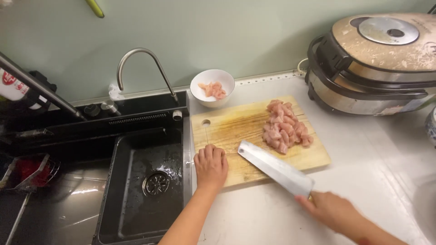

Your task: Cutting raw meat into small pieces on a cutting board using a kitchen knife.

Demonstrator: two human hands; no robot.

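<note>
Right hand (334,209) around cleaver (276,168) handle

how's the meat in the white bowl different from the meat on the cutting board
The meat in the white bowl is a small portion of a few pieces; the meat on the cutting board is a much bigger heap. The bowl's meat sits inside the white bowl behind the board; the heap lies bare on the wooden cutting board, near the cleaver. Both are raw, pale pink and cut into chunks.
</note>
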